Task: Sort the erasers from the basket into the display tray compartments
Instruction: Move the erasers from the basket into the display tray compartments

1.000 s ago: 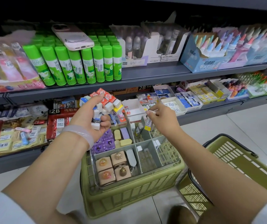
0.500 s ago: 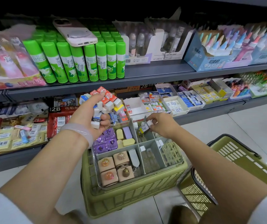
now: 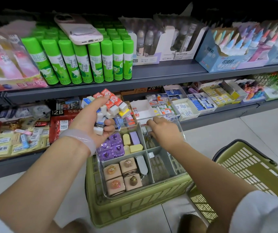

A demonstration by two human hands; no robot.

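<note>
Holding a big bunch of erasers (image 3: 108,109), the left hand (image 3: 91,121) is lifted up above the back left corner of the display tray (image 3: 153,185). Its fingers (image 3: 109,127) curl round the pile from below, and the thumb presses on top of a red and white one. The erasers stick out past the fingers on the right side.

The right hand (image 3: 166,132) is down at the back right compartment of the tray. Its fingers are bent low over a small white eraser (image 3: 144,130) at the divider there. They hide the spot, so one cannot tell if they are pinching anything.

The clear tray sits on top of a green basket (image 3: 135,211). Purple erasers (image 3: 112,147) fill the compartment just under the left hand. Yellow and lilac ones (image 3: 132,142) lie beside them. Pink square erasers (image 3: 122,175) sit in the front left compartment, with a grey one (image 3: 141,164) next to them. A tiny white eraser (image 3: 151,155) lies in the front right compartment.

A second green basket (image 3: 246,169) stands on the floor to the right. Green glue sticks (image 3: 84,61) stand on the shelf behind, and a pink phone (image 3: 78,29) lies on top of them.
</note>
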